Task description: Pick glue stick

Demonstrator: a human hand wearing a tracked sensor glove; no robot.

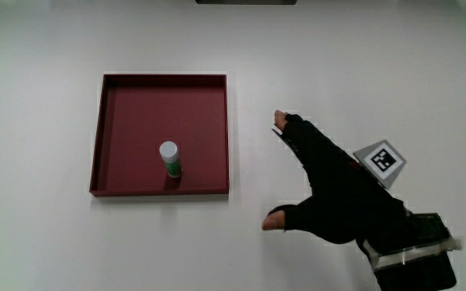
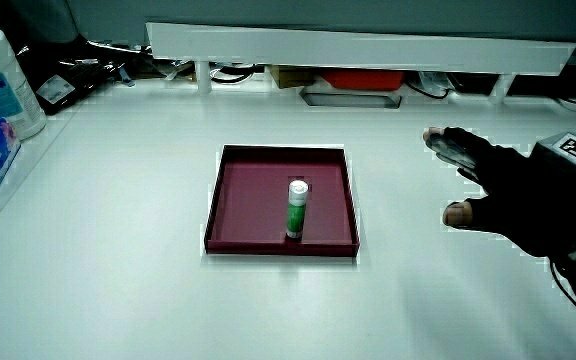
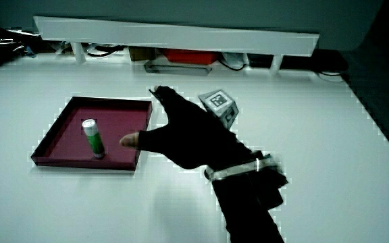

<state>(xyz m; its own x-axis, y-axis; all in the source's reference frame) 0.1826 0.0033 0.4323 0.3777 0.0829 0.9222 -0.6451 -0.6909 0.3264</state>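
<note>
Standing upright in the red tray (image 1: pixel 103 137), the glue stick (image 1: pixel 170 159) is judged light, stiff and smooth; its middle should be gripped. The hand (image 1: pixel 338 202) is spread, empty, beside the tray.

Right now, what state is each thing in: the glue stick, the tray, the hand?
glue stick: upright, capped, standing in the tray near its edge closest to the person, untouched.
tray: flat on the table, holding only the glue stick.
hand: beside the tray, fingers spread, holding nothing.
</note>
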